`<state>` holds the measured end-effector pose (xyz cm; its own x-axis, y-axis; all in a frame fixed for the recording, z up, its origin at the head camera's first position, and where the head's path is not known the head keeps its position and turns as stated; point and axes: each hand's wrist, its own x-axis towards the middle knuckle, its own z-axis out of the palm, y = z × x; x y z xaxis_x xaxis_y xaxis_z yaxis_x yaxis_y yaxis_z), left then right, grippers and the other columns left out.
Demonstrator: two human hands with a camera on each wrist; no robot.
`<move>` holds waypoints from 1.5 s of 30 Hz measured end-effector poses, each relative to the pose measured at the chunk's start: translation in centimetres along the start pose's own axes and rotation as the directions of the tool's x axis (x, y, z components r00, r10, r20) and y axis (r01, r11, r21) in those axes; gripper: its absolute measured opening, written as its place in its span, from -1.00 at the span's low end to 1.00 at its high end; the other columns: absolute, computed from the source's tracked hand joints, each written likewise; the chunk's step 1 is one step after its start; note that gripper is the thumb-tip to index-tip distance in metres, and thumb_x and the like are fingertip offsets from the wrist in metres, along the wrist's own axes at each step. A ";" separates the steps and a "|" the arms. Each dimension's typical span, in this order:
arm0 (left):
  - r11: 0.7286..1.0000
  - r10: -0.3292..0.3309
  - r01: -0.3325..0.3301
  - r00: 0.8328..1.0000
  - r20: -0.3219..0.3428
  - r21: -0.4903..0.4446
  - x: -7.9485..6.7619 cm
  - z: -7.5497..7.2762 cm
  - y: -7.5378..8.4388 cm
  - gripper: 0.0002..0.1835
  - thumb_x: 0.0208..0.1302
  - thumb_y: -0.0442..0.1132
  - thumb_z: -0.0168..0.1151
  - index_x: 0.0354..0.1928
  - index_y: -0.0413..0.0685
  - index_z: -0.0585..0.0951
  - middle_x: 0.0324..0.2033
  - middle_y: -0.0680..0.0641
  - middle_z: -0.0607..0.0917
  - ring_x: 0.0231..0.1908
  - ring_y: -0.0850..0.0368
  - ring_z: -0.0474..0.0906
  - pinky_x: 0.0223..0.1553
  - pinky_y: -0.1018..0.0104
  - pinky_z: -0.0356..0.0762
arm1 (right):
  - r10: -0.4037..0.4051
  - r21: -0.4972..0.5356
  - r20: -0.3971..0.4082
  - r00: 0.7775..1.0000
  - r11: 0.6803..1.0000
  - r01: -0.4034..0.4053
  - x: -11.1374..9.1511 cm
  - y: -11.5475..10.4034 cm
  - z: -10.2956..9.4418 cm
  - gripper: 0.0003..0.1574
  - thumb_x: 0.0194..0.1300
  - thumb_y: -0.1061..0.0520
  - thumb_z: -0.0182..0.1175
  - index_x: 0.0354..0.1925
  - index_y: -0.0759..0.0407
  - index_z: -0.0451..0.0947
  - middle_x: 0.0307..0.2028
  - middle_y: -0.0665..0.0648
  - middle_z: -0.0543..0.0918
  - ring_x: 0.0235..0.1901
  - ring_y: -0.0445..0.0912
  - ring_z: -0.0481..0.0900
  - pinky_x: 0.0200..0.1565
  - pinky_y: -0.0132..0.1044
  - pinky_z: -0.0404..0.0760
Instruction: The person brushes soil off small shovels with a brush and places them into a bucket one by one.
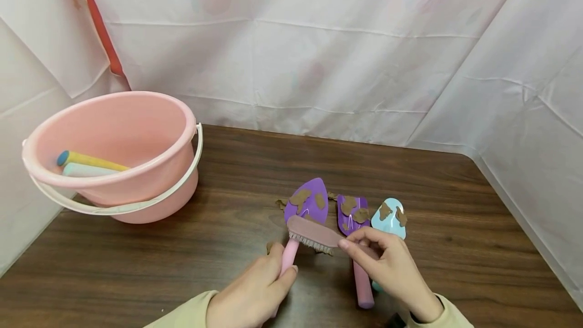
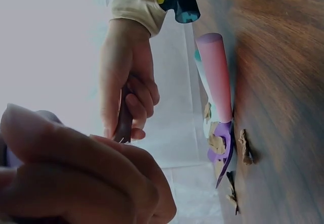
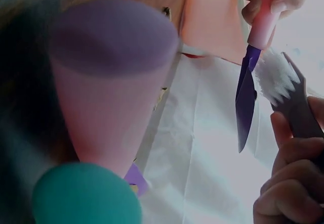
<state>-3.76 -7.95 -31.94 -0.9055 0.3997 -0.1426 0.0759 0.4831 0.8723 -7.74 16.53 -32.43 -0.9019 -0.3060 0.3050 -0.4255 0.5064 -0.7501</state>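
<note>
My left hand (image 1: 252, 287) grips the pink handle (image 1: 289, 254) of a hand trowel. Its pointed purple blade (image 1: 316, 186) carries brown clumps and is raised off the table in the right wrist view. In my right hand (image 1: 393, 262) is a mauve scrubbing brush (image 1: 314, 231), held by its handle. The bristles (image 3: 275, 75) face the trowel where handle meets blade; whether they touch it I cannot tell. Beside my right hand lie a purple shovel (image 1: 363, 201) with a pink handle and a light blue trowel (image 1: 387, 225), both with brown clumps on them.
A pink bucket (image 1: 182, 153) with a white handle stands at the left. Inside it, yellow (image 1: 93, 160) and pale green (image 1: 86, 170) rod-like handles show. Loose brown bits (image 2: 245, 148) lie on the wooden table (image 1: 241, 166). White curtains (image 1: 291, 65) surround the table's back and sides.
</note>
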 end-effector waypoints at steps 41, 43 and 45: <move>0.997 0.003 -0.001 1.000 -0.021 0.074 -0.6 0.5 -0.8 -0.77 0.32 -0.11 0.08 -0.26 -0.15 0.38 -0.61 0.07 0.35 -0.59 0.26 0.31 -0.53 0.34 0.29 | -0.217 -0.211 -0.219 0.951 0.962 0.171 1.3 1.9 0.4 -0.77 -0.06 0.21 0.48 -0.42 -0.03 0.64 -0.61 -0.21 0.48 -0.64 -0.40 0.27 -0.58 -0.56 0.29; 0.997 0.008 -0.007 1.000 -0.018 0.070 -0.6 0.5 -0.9 -0.77 0.32 -0.12 0.08 -0.25 -0.16 0.38 -0.61 0.07 0.34 -0.59 0.25 0.31 -0.53 0.33 0.28 | -0.218 -0.213 -0.231 0.948 0.962 0.170 1.4 1.9 0.4 -0.77 -0.06 0.22 0.48 -0.42 -0.03 0.64 -0.62 -0.21 0.48 -0.64 -0.40 0.27 -0.58 -0.55 0.29; 0.997 0.012 -0.011 1.000 -0.016 0.070 -0.6 0.5 -0.9 -0.77 0.32 -0.13 0.08 -0.24 -0.17 0.38 -0.60 0.07 0.34 -0.58 0.25 0.31 -0.52 0.33 0.29 | -0.221 -0.210 -0.243 0.945 0.963 0.171 1.5 1.9 0.3 -0.77 -0.07 0.23 0.48 -0.42 -0.02 0.64 -0.62 -0.20 0.50 -0.65 -0.40 0.28 -0.58 -0.55 0.30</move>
<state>-3.12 -8.24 -32.86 -0.9112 0.3928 -0.1240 0.1153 0.5322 0.8387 -9.90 16.80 -33.59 -0.7763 -0.2046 0.5963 -0.5792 0.6047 -0.5466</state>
